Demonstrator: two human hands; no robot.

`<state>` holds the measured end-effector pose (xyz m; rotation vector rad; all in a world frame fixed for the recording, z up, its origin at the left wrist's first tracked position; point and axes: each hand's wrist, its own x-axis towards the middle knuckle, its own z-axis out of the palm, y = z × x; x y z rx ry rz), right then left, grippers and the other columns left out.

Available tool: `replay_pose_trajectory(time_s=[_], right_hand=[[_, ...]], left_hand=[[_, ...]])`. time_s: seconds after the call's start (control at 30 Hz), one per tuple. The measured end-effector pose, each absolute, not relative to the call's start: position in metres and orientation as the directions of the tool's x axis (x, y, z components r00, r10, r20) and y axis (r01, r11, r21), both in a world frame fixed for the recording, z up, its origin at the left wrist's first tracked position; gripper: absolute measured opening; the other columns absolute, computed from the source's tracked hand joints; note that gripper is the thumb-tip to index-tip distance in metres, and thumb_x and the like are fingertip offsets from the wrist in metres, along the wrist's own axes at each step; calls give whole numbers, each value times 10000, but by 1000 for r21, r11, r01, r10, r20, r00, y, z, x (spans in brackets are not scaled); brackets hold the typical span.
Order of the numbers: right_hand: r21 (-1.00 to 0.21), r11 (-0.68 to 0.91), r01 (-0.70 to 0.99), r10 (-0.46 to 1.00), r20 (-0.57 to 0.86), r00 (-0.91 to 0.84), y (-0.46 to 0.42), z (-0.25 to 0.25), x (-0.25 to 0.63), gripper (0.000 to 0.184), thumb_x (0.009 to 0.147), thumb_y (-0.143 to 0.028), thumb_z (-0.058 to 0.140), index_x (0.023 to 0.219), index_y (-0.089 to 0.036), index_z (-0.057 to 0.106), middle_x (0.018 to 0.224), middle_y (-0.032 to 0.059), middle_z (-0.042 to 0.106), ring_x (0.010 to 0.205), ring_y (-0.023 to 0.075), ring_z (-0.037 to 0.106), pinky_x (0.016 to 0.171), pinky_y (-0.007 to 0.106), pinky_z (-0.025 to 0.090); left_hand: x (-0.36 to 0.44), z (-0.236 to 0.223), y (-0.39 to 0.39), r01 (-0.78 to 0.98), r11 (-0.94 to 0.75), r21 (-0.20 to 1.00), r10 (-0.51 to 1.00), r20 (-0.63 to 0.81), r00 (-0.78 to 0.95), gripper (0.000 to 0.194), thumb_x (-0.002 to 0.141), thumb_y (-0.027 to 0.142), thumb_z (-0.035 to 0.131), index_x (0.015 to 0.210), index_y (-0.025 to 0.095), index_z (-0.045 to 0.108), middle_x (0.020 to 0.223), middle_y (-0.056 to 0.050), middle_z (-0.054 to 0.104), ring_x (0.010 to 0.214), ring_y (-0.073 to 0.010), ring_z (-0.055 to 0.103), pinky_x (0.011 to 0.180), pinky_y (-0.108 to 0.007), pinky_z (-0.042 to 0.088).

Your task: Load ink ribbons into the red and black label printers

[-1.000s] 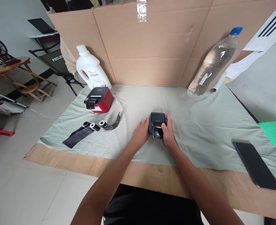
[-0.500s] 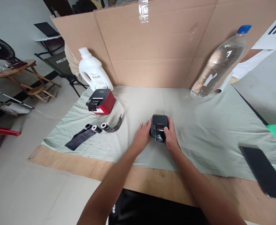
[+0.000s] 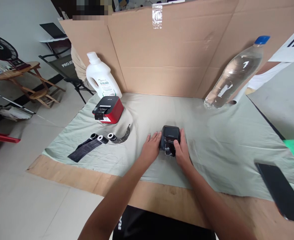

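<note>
A small black printer-like device (image 3: 171,132) with a dark screen or panel on top sits on the grey-green cloth in front of me. From its front hangs a strip of shiny black paper or film (image 3: 170,149). Along the device's left side lies my left hand (image 3: 151,146), fingers stretched out and touching it. My right hand (image 3: 182,150) grips the right side, its thumb over the front near the strip and its fingers along the edge. The device's underside is hidden.
At left stand a red and black printer (image 3: 115,111) and a white detergent jug (image 3: 104,78). Nearer lie several black rolls (image 3: 102,139). A clear bottle (image 3: 237,75) leans at back right against a cardboard panel (image 3: 162,50). A phone (image 3: 282,191) lies at front right.
The view has tipped slightly, so everything sits a little lower in the picture. My right thumb has shifted slightly on the device's front; both hands stay at its sides.
</note>
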<state>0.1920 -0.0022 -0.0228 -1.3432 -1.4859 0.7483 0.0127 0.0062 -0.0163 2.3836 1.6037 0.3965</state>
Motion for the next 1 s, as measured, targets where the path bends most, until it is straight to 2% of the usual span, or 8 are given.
replay_pose_trajectory(time_s=[0.17,0.3,0.47,0.57,0.7,0.8,0.9,1.0], right_hand=[[-903,192,385,969,237,71,-2,-23,193,848,999,-621,402,1661,-158,141,1693,179,248,1567,307,256,1268,570,201],[-930,173,323,971,216,102,-4,-21,192,802,1002,-595,422,1647,-175,199,1690,168,266,1567,298,260,1272,562,200],[-981,173,91,935,192,297,-7,-18,191,573,1018,-534,446,1480,-195,443,1494,182,560,1399,286,530,1189,571,370],[-980,198,16,913,191,360,-9,-18,190,437,1023,-505,462,1337,-208,528,1399,162,636,1324,280,595,1150,572,416],[-971,240,-11,933,228,280,-8,-15,191,419,1033,-475,452,1366,-226,508,1477,148,583,1383,258,546,1193,538,373],[-965,249,79,951,259,172,5,-5,196,466,1037,-469,426,1439,-238,479,1558,126,508,1452,242,470,1225,497,334],[-938,175,300,978,201,57,29,12,208,476,1015,-462,437,1427,-242,531,1547,120,516,1384,271,530,1139,493,437],[-763,194,616,978,199,-61,56,31,222,366,969,-375,484,1221,-223,702,1435,134,591,1262,294,586,1038,473,497]], left_hand=[[9,-15,8,844,-382,377,923,113,368,694,926,12,316,1601,170,313,1622,-90,412,1533,-245,363,1292,-553,233],[8,-14,12,779,-357,514,930,118,349,636,954,50,311,1577,158,372,1604,-79,445,1538,-232,353,1306,-529,205],[6,-6,14,641,-250,726,958,92,270,504,1061,248,282,1533,266,459,1556,-5,514,1470,-165,464,1325,-460,178],[7,-1,10,613,-247,750,957,87,278,504,1077,405,313,1557,294,419,1569,3,497,1464,-180,472,1332,-453,143],[9,1,5,633,-251,733,956,85,281,540,1063,443,365,1580,286,369,1596,-9,463,1485,-195,444,1330,-466,129],[10,1,3,650,-241,721,959,73,275,540,1066,438,358,1586,288,351,1606,-15,449,1500,-195,421,1327,-477,127],[10,3,1,660,-241,712,958,67,277,539,1071,450,344,1586,292,343,1610,-17,447,1506,-195,411,1323,-485,133],[10,3,0,665,-240,707,958,63,279,536,1072,453,338,1584,295,346,1613,-17,443,1511,-198,403,1320,-493,148]])
